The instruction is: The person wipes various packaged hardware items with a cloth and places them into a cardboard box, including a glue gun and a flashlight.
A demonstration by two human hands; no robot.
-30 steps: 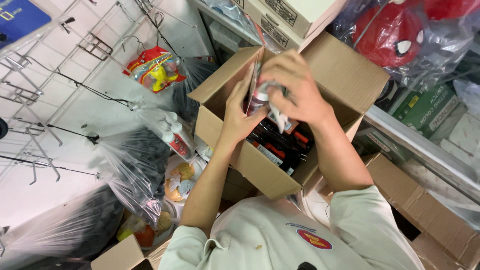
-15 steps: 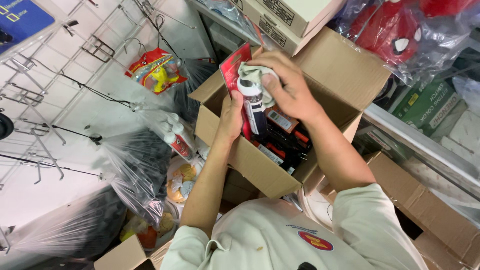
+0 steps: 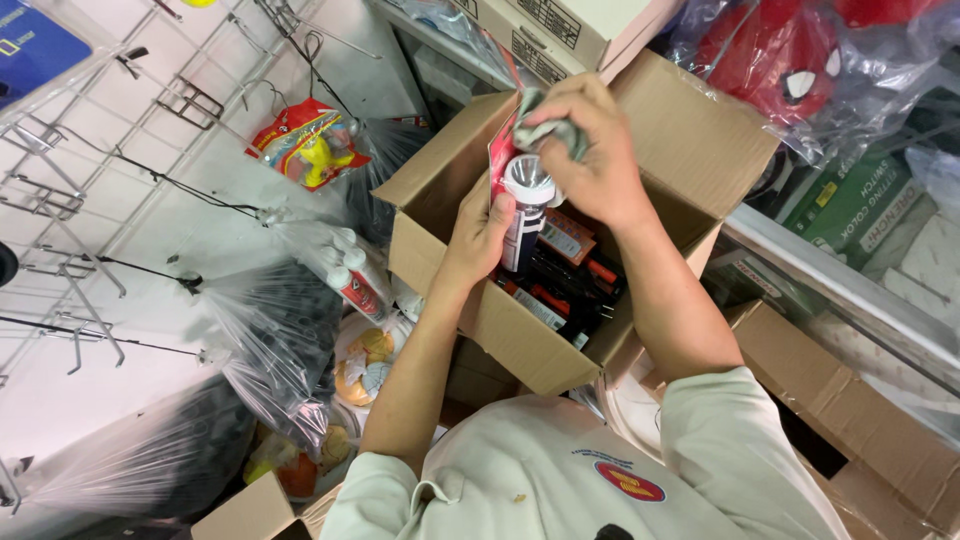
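Both hands on a carded pack above an open carton

Here, over the open cardboard box [image 3: 520, 330] at centre frame, the left hand [image 3: 485, 232] cups a blister pack [image 3: 522, 200] from its nine o'clock side, thumb pressed on the front. The right hand [image 3: 590, 150] closes over the pack's top at twelve o'clock, fingers bunched around a grey cloth [image 3: 548, 128]. The pack has a red backing card and a white, round-headed cylinder under clear plastic; its long axis runs roughly twelve to six, round head up, lower end dipping into the box. Below it lie more dark packs with orange trim [image 3: 570, 290], stacked flat. The box flaps stand spread at nine and two o'clock, leaving the mouth open. At ten o'clock a red-and-yellow bagged toy [image 3: 305, 145] hangs from a white wire rack [image 3: 120, 170]. Clear bags of white bottles [image 3: 345, 265] sag at eight o'clock. A green carton [image 3: 850, 205] sits at three o'clock under red items in a plastic bag [image 3: 770, 60].
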